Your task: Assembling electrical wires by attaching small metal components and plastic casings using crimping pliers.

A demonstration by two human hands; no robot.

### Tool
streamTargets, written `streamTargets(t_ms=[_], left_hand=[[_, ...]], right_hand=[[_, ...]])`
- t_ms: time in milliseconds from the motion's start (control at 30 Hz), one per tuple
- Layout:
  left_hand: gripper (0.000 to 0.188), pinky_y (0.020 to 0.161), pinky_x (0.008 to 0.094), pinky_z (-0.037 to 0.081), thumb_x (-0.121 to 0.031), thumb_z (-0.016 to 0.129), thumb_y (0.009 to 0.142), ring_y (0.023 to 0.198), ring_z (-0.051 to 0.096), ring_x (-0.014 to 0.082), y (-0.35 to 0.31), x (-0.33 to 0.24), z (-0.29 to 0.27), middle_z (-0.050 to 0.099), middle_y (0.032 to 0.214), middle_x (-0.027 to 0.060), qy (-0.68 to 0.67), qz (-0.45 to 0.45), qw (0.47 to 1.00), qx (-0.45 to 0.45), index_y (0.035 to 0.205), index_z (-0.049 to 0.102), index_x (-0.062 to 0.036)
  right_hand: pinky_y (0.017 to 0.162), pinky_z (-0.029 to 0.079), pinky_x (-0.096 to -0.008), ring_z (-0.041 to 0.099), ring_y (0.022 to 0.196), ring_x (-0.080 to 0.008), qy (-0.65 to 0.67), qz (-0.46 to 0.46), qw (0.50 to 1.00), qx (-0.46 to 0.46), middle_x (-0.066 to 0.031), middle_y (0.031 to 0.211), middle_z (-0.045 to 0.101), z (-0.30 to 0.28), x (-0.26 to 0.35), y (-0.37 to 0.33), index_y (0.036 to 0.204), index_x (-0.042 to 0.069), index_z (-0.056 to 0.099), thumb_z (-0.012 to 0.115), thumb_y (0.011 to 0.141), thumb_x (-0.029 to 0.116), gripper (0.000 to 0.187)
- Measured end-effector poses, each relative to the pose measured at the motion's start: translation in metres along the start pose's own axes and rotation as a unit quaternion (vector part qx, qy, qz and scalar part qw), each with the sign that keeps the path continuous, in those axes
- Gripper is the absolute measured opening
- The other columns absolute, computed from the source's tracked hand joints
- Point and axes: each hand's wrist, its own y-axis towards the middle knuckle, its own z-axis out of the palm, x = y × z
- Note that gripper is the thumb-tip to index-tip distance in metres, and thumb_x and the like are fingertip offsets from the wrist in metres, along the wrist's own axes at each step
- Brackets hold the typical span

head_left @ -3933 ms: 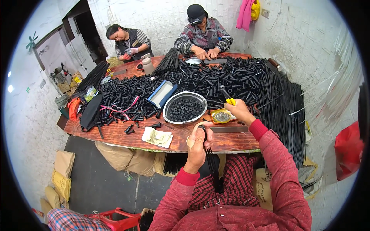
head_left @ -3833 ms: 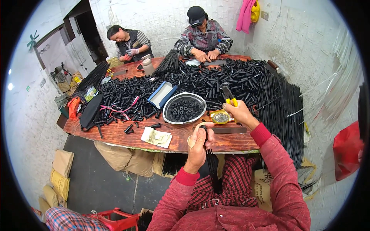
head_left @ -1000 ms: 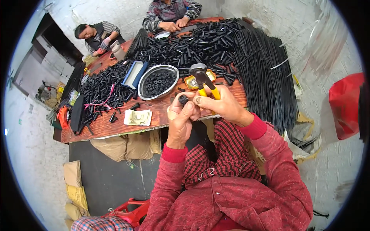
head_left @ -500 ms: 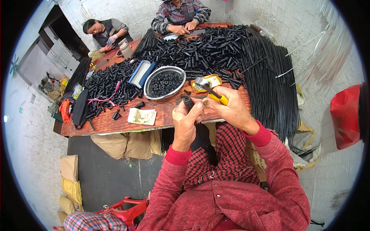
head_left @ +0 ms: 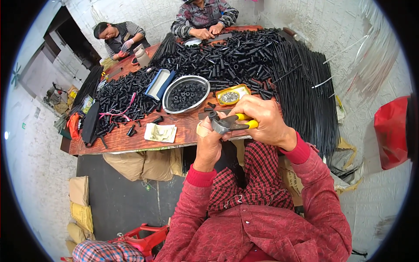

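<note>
— Both hands have come back from the table edge since a few seconds ago; the right hand [head_left: 266, 122] was out by the little yellow tray [head_left: 230, 94] then, and now it's drawn in close to the left one.

— What's it holding?

— Yellow-handled pliers [head_left: 231, 124], fingers wrapped tight round the grips. Their grey nose points left and meets a small black tube piece [head_left: 213, 116].

— And the left hand [head_left: 209, 142]?

— Raised upright, fingers curled and pinching that black piece at the top, right against the pliers' nose. I can't tell whether the nose is actually biting the piece or just touching it.

— Where is all this, over the table?

— Just at the near edge of the wooden table [head_left: 131, 142], above the person's lap and the red checked cloth there. The yellow tray sits just beyond the hands, with small silvery bits in it. Left of the tray is a round metal bowl [head_left: 185, 93] full of black rings.

— Anything else close by?

— A folded paper packet [head_left: 160, 132] lies to the left of the hands. Further back, a heap of black tubes [head_left: 227, 56] covers the table, and long black rods [head_left: 305, 96] fan out on the right. Two other people work at the far side.
</note>
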Motion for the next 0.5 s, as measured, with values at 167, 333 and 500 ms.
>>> streamTargets(t_ms=[167,333,500], left_hand=[[0.022,0.055,0.0218,0.040,-0.004,0.061,0.091,0.065,0.054,0.0090,0.002,-0.001,0.002,0.062,0.083,0.0049,0.090,0.016,0.995,-0.043,0.113,0.057,-0.0014],[0.043,0.057,0.0211,0.036,-0.028,0.056,0.102,0.065,0.046,0.0073,0.004,-0.006,0.018,0.054,0.080,0.0003,0.021,0.075,0.997,-0.005,0.133,0.052,0.0018],[0.050,0.059,0.0230,0.039,-0.033,0.049,0.105,0.068,0.049,0.0101,0.005,0.001,0.014,0.052,0.079,0.0026,0.004,0.064,0.998,0.006,0.141,0.043,0.0024]], right_hand=[[0.068,0.048,-0.0361,0.064,0.077,-0.0269,-0.009,0.052,0.998,-0.033,-0.0115,0.085,0.065,0.011,-0.006,-0.005,0.095,0.003,0.066,0.080,0.076,0.018,0.028],[0.063,0.053,-0.0289,0.063,0.067,-0.0132,0.293,0.256,0.920,-0.050,-0.0051,0.079,0.064,0.030,0.005,-0.002,0.103,-0.002,0.063,0.064,0.094,0.013,0.017],[0.061,0.057,-0.0261,0.063,0.065,-0.0096,0.474,0.326,0.816,-0.054,-0.0023,0.077,0.062,0.040,-0.002,-0.007,0.093,0.002,0.060,0.059,0.099,0.016,0.015]])
